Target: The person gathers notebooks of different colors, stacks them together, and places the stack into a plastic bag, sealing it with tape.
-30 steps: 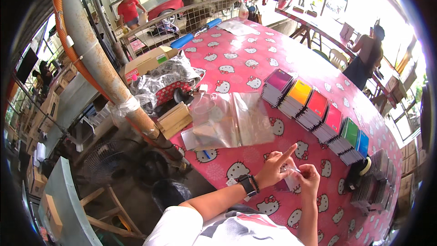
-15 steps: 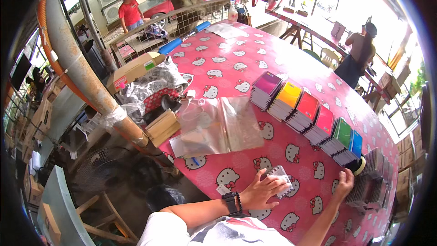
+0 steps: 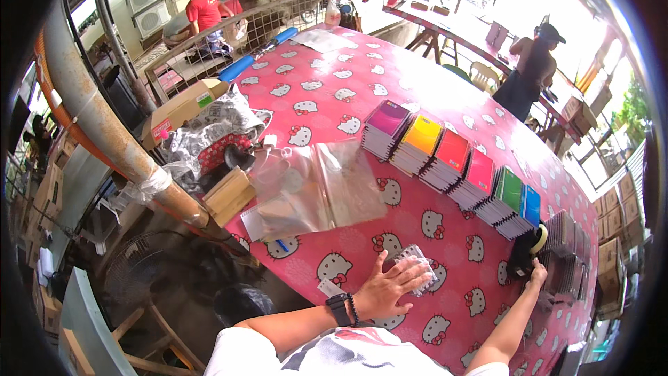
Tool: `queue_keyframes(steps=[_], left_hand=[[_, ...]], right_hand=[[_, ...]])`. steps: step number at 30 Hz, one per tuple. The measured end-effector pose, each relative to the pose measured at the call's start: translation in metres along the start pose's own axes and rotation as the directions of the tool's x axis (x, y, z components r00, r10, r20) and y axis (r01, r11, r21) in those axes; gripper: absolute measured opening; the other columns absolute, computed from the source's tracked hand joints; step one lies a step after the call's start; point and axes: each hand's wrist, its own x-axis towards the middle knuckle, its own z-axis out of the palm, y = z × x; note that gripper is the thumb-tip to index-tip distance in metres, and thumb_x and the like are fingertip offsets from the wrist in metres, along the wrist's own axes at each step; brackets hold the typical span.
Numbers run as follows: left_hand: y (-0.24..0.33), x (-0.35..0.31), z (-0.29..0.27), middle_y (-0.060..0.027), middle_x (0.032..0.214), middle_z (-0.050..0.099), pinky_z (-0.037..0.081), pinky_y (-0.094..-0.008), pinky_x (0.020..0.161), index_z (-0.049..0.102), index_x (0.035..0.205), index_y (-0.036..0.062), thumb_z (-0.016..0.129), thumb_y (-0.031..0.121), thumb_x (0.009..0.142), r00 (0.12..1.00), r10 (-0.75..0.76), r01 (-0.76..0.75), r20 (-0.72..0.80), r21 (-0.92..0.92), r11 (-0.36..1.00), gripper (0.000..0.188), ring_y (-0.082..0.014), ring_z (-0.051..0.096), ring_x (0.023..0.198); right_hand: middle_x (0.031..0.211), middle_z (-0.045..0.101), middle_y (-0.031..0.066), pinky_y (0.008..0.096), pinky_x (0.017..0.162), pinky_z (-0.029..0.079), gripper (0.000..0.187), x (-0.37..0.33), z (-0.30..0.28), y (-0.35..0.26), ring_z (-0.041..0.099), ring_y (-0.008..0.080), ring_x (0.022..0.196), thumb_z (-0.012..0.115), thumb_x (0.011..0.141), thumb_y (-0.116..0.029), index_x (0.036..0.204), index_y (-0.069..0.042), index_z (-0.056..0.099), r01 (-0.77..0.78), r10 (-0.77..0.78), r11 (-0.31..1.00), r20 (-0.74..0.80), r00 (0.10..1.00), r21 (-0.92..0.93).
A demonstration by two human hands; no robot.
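My left hand [image 3: 394, 285] lies flat with its fingers spread. It rests on a small spiral notebook [image 3: 422, 264] in a clear wrapper, covering much of it. On the right, my right hand [image 3: 536, 277] is at a black tape dispenser [image 3: 519, 259], its fingers pinched together at the dispenser's near end by the tape. A pale roll of tape [image 3: 540, 239] sits in the dispenser. Beyond it runs a row of notebook stacks, with purple [image 3: 387, 118], yellow [image 3: 422, 135], red, green [image 3: 510, 188] and blue [image 3: 531, 203] covers. Dark spiral-bound stacks [image 3: 560, 264] stand beside my right hand.
Clear plastic sheets [image 3: 316, 191] lie on the pink patterned table [image 3: 445, 285]. Left of them are a wooden block [image 3: 228, 195], a patterned cloth bag [image 3: 216, 129] and a cardboard box [image 3: 181, 111]. A rusty post [image 3: 111, 132] rises at the table's left edge. Two people stand farther off.
My right hand has moved to the tape dispenser, and its fingers have closed there. The left hand stays on the small notebook. The whole view has shifted slightly.
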Motion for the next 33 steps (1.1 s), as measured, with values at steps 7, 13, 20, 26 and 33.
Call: queue_keyframes(steps=[7, 13, 20, 26, 33], left_hand=[[-0.002, -0.009, 0.007, 0.0029, 0.143, 0.032, -0.003, -0.0627, 0.104, 0.033, 0.138, 0.0265, 0.067, 0.04, 0.07, 0.999, -0.044, 0.044, -0.008, -0.008, 0.999, 0.077, -0.0152, 0.024, 0.134], [0.002, 0.0, 0.001, 0.0038, 0.141, 0.035, -0.005, -0.0611, 0.105, 0.038, 0.135, 0.0275, 0.068, 0.042, 0.069, 1.0, -0.017, 0.017, 0.004, 0.004, 1.0, 0.074, -0.0151, 0.027, 0.132], [-0.003, 0.001, -0.008, -0.0054, 0.146, 0.029, 0.001, -0.0607, 0.105, 0.042, 0.134, 0.0258, 0.07, 0.04, 0.067, 0.994, -0.078, 0.077, 0.076, 0.013, 0.997, 0.074, -0.0218, 0.026, 0.133], [0.007, 0.008, -0.006, -0.0101, 0.15, 0.014, 0.008, -0.0586, 0.106, 0.045, 0.132, 0.027, 0.074, 0.037, 0.062, 0.992, -0.094, 0.097, 0.085, -0.039, 0.994, 0.076, -0.0245, 0.019, 0.136], [0.006, 0.016, -0.024, -0.0158, 0.15, 0.011, 0.007, -0.0663, 0.102, 0.042, 0.134, 0.0268, 0.074, 0.038, 0.062, 0.987, -0.088, 0.09, 0.137, -0.006, 0.996, 0.08, -0.036, 0.012, 0.137]], right_hand=[[0.07, 0.059, 0.0034, 0.0256, 0.045, 0.038, 0.028, -0.098, 0.029, -0.003, 0.048, 0.0106, 0.052, 0.062, 0.086, -0.028, 0.087, 0.0, 0.062, 0.191, -0.204, 0.979, -0.282, 0.938, -0.071], [0.062, 0.043, -0.0058, 0.0206, 0.042, 0.032, 0.007, -0.142, 0.066, -0.032, 0.04, 0.0064, 0.048, 0.058, 0.087, -0.012, 0.082, -0.015, 0.053, -0.702, 0.366, 0.509, 0.612, 0.701, 0.499], [0.062, 0.038, -0.0065, 0.0196, 0.044, 0.026, 0.027, -0.256, 0.141, -0.283, 0.035, 0.0024, 0.053, 0.064, 0.083, -0.024, 0.07, -0.008, 0.046, -0.193, -0.345, 0.905, 0.919, 0.189, 0.379], [0.056, 0.05, -0.0007, 0.0258, 0.046, 0.034, 0.037, -0.269, 0.148, -0.329, 0.042, 0.0051, 0.054, 0.078, 0.07, -0.03, 0.065, -0.001, 0.054, 0.376, -0.266, 0.889, 0.963, -0.044, 0.263], [0.064, 0.061, 0.0117, 0.0354, 0.055, 0.048, 0.039, -0.279, 0.179, -0.296, 0.061, 0.0266, 0.059, 0.078, 0.061, -0.036, 0.067, -0.002, 0.061, 0.775, -0.201, 0.632, 0.97, 0.135, 0.023]])
